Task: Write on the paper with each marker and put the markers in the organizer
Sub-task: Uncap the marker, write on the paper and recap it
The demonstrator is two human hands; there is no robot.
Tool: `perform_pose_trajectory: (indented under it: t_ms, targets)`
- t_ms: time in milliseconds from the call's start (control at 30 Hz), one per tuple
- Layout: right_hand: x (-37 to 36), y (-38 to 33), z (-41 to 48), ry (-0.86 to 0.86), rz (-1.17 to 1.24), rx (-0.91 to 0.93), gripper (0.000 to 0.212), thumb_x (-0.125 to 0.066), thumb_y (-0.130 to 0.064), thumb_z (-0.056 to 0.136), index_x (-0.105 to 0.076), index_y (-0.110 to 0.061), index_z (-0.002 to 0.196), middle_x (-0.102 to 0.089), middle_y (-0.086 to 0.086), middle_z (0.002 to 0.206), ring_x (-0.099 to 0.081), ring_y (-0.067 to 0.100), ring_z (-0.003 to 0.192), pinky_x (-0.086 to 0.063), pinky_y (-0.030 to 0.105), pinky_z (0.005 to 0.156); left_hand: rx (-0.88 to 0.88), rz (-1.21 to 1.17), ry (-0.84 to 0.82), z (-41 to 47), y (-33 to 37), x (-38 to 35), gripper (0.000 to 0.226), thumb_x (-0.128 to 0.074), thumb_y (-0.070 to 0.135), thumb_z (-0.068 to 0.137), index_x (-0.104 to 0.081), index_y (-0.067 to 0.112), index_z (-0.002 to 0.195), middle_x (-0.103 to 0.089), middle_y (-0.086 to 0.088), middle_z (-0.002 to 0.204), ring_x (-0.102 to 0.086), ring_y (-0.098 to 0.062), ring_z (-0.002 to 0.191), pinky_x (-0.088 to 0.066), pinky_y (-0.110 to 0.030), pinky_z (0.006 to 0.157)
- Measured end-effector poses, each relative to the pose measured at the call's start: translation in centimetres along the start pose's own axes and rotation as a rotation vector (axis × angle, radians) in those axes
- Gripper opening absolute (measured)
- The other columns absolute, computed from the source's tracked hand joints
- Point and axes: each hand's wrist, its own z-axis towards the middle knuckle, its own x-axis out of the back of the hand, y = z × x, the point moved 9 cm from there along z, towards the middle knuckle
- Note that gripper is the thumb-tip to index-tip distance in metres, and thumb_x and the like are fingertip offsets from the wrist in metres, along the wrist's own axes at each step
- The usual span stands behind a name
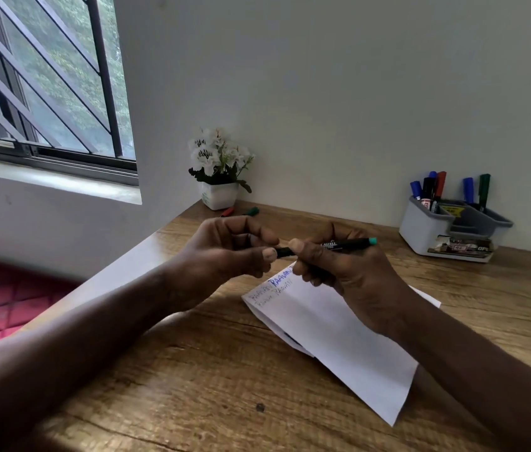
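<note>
At the desk's back right, near the wall: white-and-grey organizer (420, 231).
- Left rear compartment: four markers upright, two blue markers (415, 189), one black marker (428, 187), one red marker (441, 184).
- Right rear compartment: one blue marker (468, 190) and one green marker (484, 190).
- Middle compartment: yellow label (450, 209), print too small to read.
- Low front tray: small printed items, only "OP" legible.

Both hands hold the teal-tipped marker (349, 244) roughly level, above the paper (339, 337) and not touching it. Barrel is black, teal end points right. Barrel print reads "ASTELL"; anything before that is hidden by the thumb.
- Right hand (339, 269): fingers curled round the barrel, thumb on top.
- Left hand (225, 252): thumb and curled fingers pinch the marker's left end. Cap on or off: cannot tell.

Paper lies folded and skewed on the wooden desk (192, 370), under the hands. Writing sits at its far left corner: a blue word starting "RAAVA", with fainter lines beside and below it, not readable.

Back left: white pot (219, 194) with white flowers. Just beside it, flat on the desk, lie a loose red marker (227, 211) and a loose green marker (252, 211), well apart from the organizer.
</note>
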Motion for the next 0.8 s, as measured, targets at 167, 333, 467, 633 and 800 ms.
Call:
perform_pose_trajectory:
  t_ms: [167,333,467,633,800]
  targets:
    - [-0.4,-0.8,0.1,-0.011,0.019,0.060,0.010,-0.076,-0.026,0.076,-0.073,-0.016,0.077,-0.073,0.015,0.073,-0.067,0.024,0.067,-0.052,0.031,0.060,0.059,-0.100,-0.042,-0.1,-0.2,-0.6,0.012,-0.069,-0.001,0.080,-0.071,0.008,0.089,-0.065,-0.011,0.080,-0.064,-0.019,0.069,-0.054,-0.027,0.065]
    - [-0.5,-0.4,0.2,0.005,0.007,0.065,0.014,-0.071,-0.026,0.084,-0.070,-0.012,0.087,-0.073,0.015,0.076,-0.068,0.025,0.069,-0.051,0.034,0.061,0.036,-0.034,-0.012,0.6,-0.5,-0.6,0.020,-0.074,0.004,0.080,-0.068,0.005,0.100,-0.068,-0.015,0.087,-0.065,-0.023,0.076,-0.055,-0.032,0.072]
    - [0.1,-0.4,0.0,-0.008,-0.007,0.062,0.021,-0.058,-0.021,0.099,-0.072,-0.007,0.106,-0.075,0.019,0.092,-0.069,0.027,0.080,-0.050,0.034,0.063,-0.088,0.360,0.021,1.3,0.4,-0.5,0.038,-0.074,0.025,0.088,-0.063,0.008,0.120,-0.074,-0.011,0.108,-0.071,-0.026,0.103,-0.056,-0.047,0.092]
    - [4.2,-2.2,0.6,0.089,0.177,0.050,0.054,-0.043,-0.051,0.096,-0.071,-0.012,0.122,-0.073,0.016,0.117,-0.066,0.022,0.098,-0.048,0.032,0.073,0.107,1.088,-0.112,0.7,-1.5,0.7,0.084,-0.044,0.087,0.077,-0.040,0.039,0.147,-0.044,0.015,0.153,-0.044,-0.004,0.136,-0.044,-0.045,0.110]
    - [9.0,-1.0,0.7,0.360,-0.102,-0.034,0.034,-0.044,-0.032,0.107,-0.073,-0.019,0.120,-0.076,-0.001,0.115,-0.068,0.017,0.110,-0.053,0.031,0.083,0.210,1.228,-0.194,0.7,-2.5,-0.2,0.083,-0.031,0.079,0.090,-0.024,0.031,0.158,-0.024,0.009,0.165,-0.028,-0.012,0.148,-0.025,-0.037,0.120]
